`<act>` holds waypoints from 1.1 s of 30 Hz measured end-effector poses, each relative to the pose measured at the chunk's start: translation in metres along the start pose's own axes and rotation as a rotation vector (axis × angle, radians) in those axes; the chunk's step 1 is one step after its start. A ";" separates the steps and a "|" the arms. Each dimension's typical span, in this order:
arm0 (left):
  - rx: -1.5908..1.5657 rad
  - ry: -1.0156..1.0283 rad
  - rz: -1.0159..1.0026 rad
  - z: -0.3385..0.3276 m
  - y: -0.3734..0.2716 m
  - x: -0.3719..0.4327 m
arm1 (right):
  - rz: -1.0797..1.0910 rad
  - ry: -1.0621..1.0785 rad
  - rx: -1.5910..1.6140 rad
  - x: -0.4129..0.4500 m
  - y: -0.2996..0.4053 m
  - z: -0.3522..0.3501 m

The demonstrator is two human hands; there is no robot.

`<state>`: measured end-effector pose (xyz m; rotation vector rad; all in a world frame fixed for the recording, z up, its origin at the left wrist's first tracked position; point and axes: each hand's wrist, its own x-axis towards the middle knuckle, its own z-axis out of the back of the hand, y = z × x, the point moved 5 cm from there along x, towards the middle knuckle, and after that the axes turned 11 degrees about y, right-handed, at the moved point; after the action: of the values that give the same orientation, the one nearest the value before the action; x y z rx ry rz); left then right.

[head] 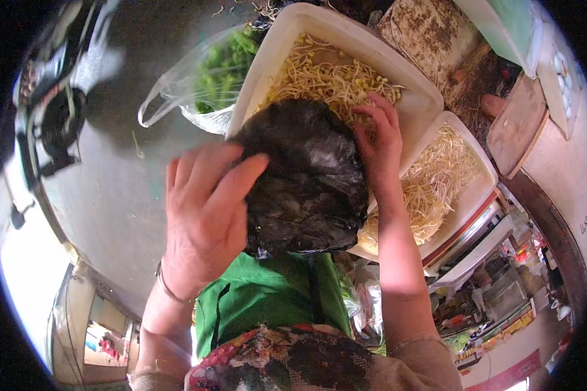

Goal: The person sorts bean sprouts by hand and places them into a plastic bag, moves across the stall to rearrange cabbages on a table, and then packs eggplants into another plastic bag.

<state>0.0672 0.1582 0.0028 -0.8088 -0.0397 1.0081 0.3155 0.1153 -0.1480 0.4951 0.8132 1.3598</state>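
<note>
A crumpled black plastic bag (305, 181) spreads between my hands, covering the near part of a white plastic tub (420, 105). At the bag's upper left edge is my left hand (203, 200), slightly blurred, thumb over the plastic and fingers against its rim. My right hand (381, 137) is along the bag's right edge, its fingers curled over yellow-headed bean sprouts (323, 73) in the tub. Some sprouts show between thumb and fingers; whether they are gripped is unclear. The bag hides the sprouts beneath it.
A second tub (486, 171) of paler bean sprouts (435, 181) adjoins on the right. Left of the large tub lies a clear plastic bag (171, 93) with green vegetables (227, 68). A wooden board (518, 127) is at the right. A green apron (274, 293) hangs below my hands.
</note>
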 end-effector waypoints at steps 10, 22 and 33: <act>-1.283 0.253 -0.162 -0.059 -0.039 0.137 | -0.061 0.353 -0.129 -0.044 0.033 -0.021; -1.878 0.030 0.412 -0.186 0.033 0.076 | -0.267 -0.044 0.223 -0.024 0.008 0.020; -1.927 0.027 0.422 -0.190 0.036 0.073 | -0.174 0.267 -0.408 0.026 0.018 -0.021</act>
<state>0.1544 0.1133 -0.1793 -2.6405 -0.9635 1.1639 0.2877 0.1405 -0.1536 -0.0763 0.7477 1.3990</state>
